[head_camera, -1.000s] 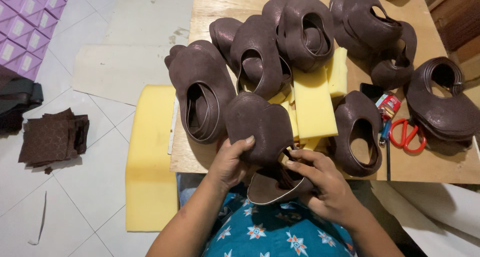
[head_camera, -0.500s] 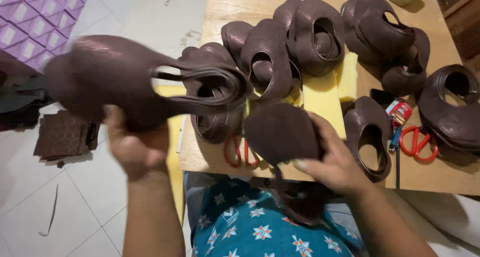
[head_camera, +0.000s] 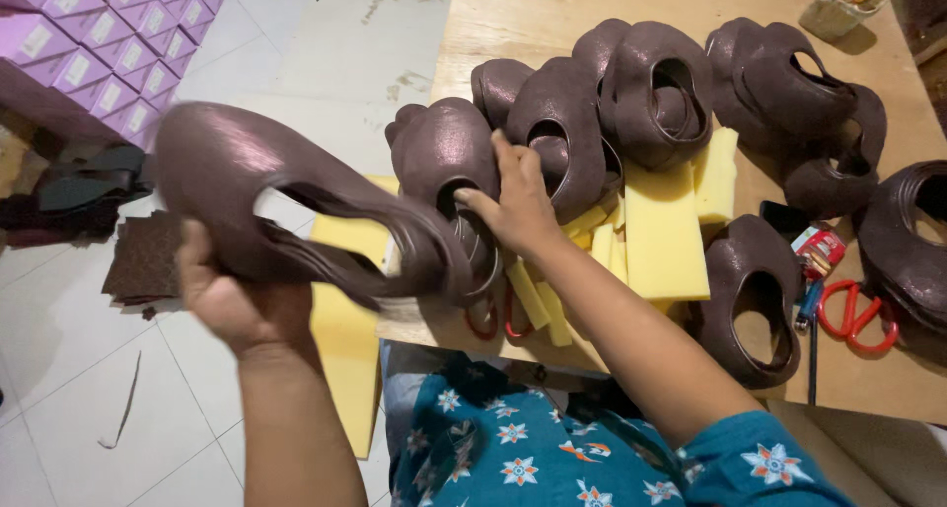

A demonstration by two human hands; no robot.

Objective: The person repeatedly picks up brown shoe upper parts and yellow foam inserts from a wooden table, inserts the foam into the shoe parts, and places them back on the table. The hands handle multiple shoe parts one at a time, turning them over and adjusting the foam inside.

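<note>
Brown shoe upper: a dark brown leather upper with a long oval opening, lifted off the bench and held out to the left over the white tiled floor, toe end pointing left and up.
Left hand: it sat beneath the lifted upper, fingers curled up and closed around its lower edge — the upper lay above the palm and stretched well past it on both sides.
Right hand: it reached forward over the wooden bench, fingers spread and laid flat on a second brown upper at the near left of the pile; whether it gripped that piece or merely pressed on it could not be told.
Pile on the bench: more brown uppers overlapped in a row behind the right hand, with another single upper lying near the front edge, to the right of the forearm.
Yellow foam pieces: blocks and strips lay under and between the uppers, just right of the right wrist — a larger yellow slab hung below the bench edge.
Red-handled scissors: they lay on the bench at far right, well apart from both hands.
Purple boxes: stacked at the upper left, on the floor side.
</note>
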